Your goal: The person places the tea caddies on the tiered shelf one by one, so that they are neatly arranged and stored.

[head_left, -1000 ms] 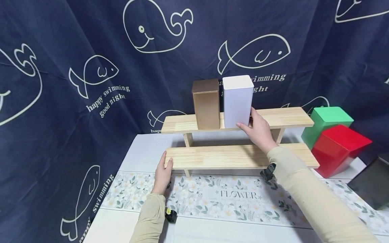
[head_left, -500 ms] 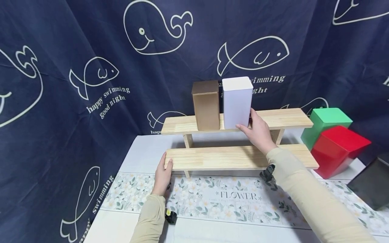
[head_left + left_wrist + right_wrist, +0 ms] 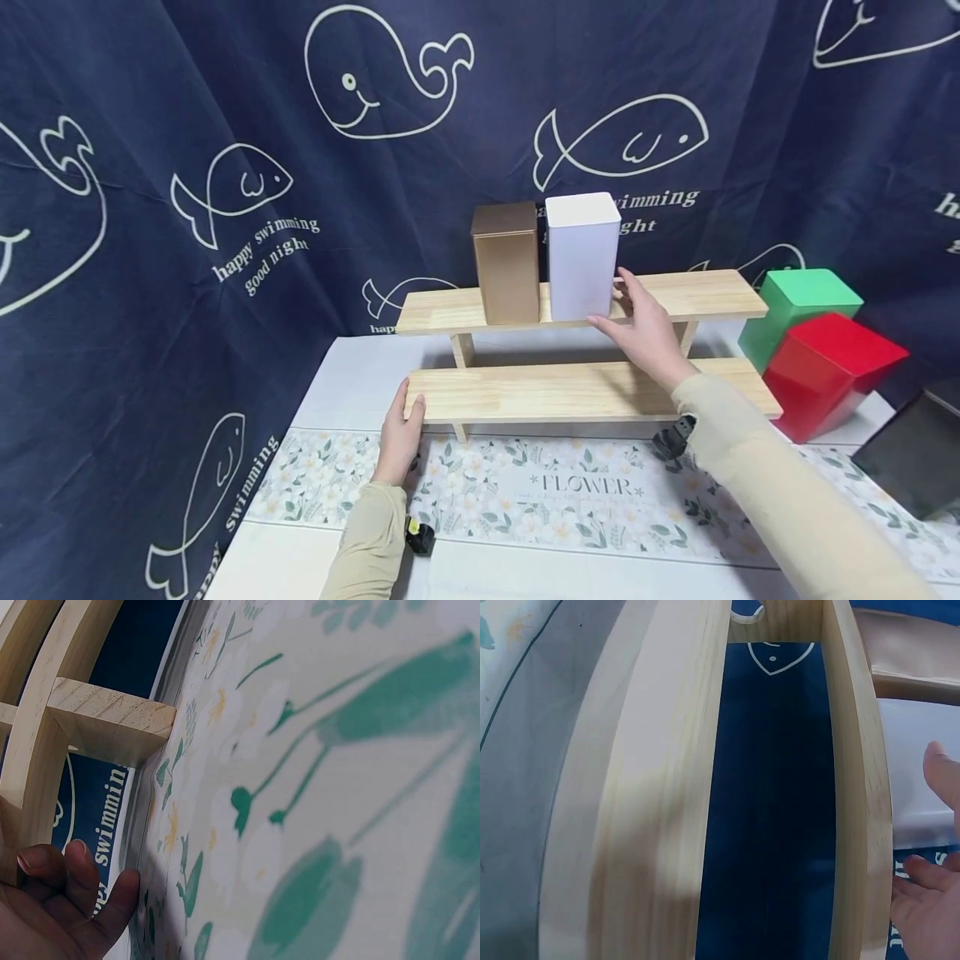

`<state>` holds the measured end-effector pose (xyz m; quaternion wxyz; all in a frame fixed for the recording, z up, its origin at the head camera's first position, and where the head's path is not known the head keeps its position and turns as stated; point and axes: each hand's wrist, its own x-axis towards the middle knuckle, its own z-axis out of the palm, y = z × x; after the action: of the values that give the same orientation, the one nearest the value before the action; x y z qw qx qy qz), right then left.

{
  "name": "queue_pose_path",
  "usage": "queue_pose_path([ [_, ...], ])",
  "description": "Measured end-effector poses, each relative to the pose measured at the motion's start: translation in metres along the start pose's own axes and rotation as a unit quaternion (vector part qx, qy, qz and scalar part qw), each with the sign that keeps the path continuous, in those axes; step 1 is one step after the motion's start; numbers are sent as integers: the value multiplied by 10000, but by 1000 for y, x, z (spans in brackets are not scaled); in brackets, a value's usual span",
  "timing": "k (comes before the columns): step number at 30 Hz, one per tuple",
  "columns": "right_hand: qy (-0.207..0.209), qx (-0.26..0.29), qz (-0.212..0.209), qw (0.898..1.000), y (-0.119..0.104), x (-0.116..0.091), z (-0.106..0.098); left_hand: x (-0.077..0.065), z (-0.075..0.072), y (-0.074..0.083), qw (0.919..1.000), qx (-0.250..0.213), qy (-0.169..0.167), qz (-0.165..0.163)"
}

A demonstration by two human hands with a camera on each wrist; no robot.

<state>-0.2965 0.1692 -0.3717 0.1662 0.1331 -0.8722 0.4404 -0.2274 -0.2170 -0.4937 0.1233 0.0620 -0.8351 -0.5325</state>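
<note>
A two-tier wooden shelf (image 3: 517,392) stands on the table. On its upper board are an upright brown box (image 3: 508,275) and, to the right with a narrow gap between them, a taller-looking white box (image 3: 581,258). My right hand (image 3: 651,333) is beside the white box's lower right side, fingers spread, thumb tip right at its front bottom corner; in the right wrist view the thumb (image 3: 941,772) overlaps the white box (image 3: 915,765). My left hand (image 3: 400,433) grips the left end of the lower board, thumb at its front corner, fingers along the end.
Right of the shelf stand a green box (image 3: 806,304), a red box (image 3: 832,375) and a black box (image 3: 911,450). A dark blue curtain (image 3: 420,192) hangs behind. A floral cloth strip (image 3: 525,492) lies before the shelf.
My right hand has loosened from the white box and shifted slightly right, leaving a gap at its side. The white box remains on the upper board. My left hand stays at the shelf's end.
</note>
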Motion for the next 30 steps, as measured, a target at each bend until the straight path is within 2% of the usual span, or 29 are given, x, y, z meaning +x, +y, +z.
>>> queue_pose_path([
  [7,197,40,-43,9998,1,-11,-13,-1,1,0,10000,-85,-13,42],
  [20,272,-134,-311,9991,-1,-38,-48,-2,-2,0,9999,111,-84,-64],
  [25,305,-325,-216,9988,-2,-53,-62,-2,-2,1,9999,102,-88,-91],
  [30,536,-582,-306,9964,-2,-68,-78,-2,-1,3,9999,3,-127,-86],
])
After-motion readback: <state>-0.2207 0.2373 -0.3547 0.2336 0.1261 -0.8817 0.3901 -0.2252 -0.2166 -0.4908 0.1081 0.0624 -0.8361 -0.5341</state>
